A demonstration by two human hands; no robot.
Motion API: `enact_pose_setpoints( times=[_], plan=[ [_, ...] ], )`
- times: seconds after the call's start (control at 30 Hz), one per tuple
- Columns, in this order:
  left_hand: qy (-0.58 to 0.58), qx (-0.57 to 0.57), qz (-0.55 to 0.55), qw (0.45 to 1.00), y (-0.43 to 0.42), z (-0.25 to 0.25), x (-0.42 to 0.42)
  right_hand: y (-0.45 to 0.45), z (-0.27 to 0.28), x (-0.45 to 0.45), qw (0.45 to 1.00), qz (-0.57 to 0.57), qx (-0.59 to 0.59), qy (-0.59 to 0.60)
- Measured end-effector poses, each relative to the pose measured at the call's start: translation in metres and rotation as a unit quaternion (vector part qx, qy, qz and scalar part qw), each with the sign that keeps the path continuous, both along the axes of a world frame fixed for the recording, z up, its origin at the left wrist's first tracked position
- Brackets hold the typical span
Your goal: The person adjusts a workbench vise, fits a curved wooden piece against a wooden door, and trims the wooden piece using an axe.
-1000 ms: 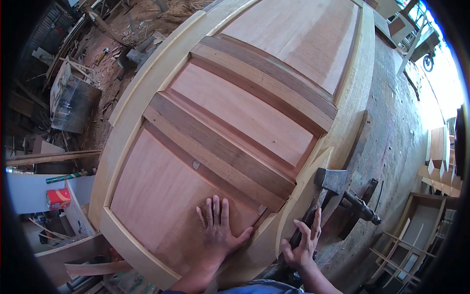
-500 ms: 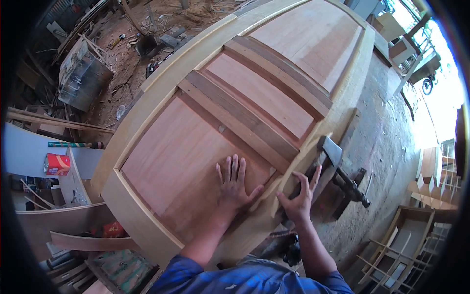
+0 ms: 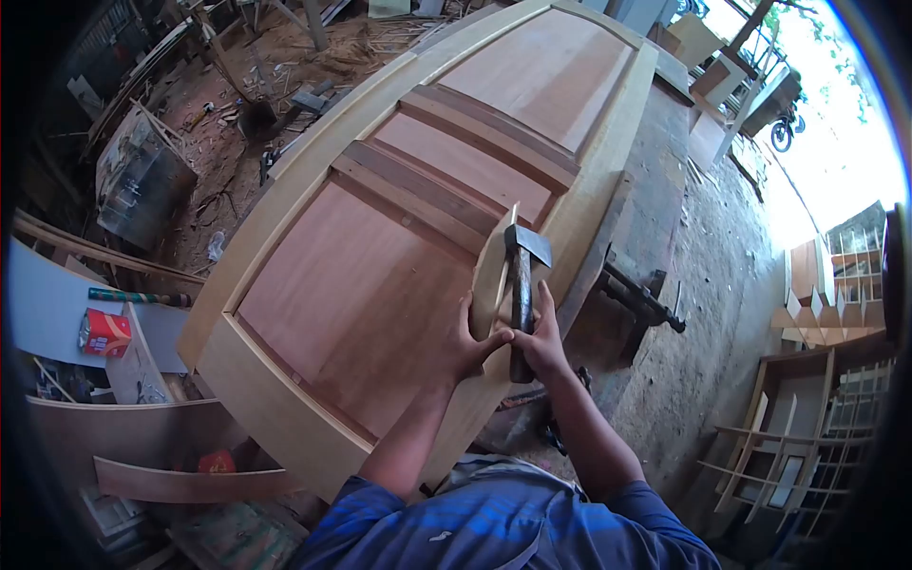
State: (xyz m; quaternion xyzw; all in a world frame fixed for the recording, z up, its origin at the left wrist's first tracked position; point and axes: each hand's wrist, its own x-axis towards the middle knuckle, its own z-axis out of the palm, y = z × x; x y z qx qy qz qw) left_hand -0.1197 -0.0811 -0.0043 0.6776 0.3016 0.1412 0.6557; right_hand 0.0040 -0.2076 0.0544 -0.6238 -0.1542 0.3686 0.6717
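Observation:
A thin, pale piece of wood (image 3: 491, 275) with a pointed upper end is in my left hand (image 3: 468, 344), its fingers along one side and its thumb reaching across to the right. Right beside it, a hatchet (image 3: 522, 290) with a dark wooden handle and a flat metal head points away from me. My right hand (image 3: 543, 344) closes round the handle's lower part, and the two thumbs meet over it. Both hands are above the near right edge of a panelled wooden door (image 3: 342, 285), which lies flat. The right palm is partly hidden.
The door rests on a worn workbench (image 3: 655, 190) with a metal vise (image 3: 641, 294) on its right side. Wooden frames (image 3: 769, 408) stand at the lower right. To the left are a red box (image 3: 104, 332), curved boards (image 3: 190, 480) and a littered floor.
My left hand has left the door panel and now grips the wood piece. My right hand has shifted onto the hatchet, which has come left from the bench side. The view has shifted too.

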Motion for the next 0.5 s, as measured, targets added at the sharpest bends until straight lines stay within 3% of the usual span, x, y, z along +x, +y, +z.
enact_pose_setpoints(
  times=[0.03,0.07,0.13,0.23,0.33,0.43,0.5],
  plan=[
    [0.026,0.039,-0.007,0.999,-0.002,0.004,-0.001,-0.013,0.003,0.004,0.998,0.016,-0.023,0.049],
    [0.054,0.077,-0.017,0.995,0.000,0.006,0.001,-0.026,-0.004,0.011,0.998,0.038,-0.039,-0.021],
    [0.116,0.160,-0.041,0.979,-0.002,0.026,0.005,-0.050,0.018,0.009,0.995,0.064,-0.080,-0.019],
    [0.156,0.314,-0.036,0.936,-0.010,0.013,0.018,-0.101,0.021,-0.005,0.978,0.011,-0.148,-0.146],
    [0.118,0.346,0.010,0.931,-0.021,-0.008,0.039,-0.147,0.015,-0.009,0.949,-0.040,-0.201,-0.239],
    [0.025,0.462,0.026,0.886,-0.031,-0.007,0.069,-0.183,0.016,-0.003,0.926,-0.074,-0.263,-0.260],
    [0.011,0.427,0.009,0.904,-0.047,-0.010,0.100,-0.198,0.017,0.000,0.924,-0.099,-0.262,-0.259]
  ],
)
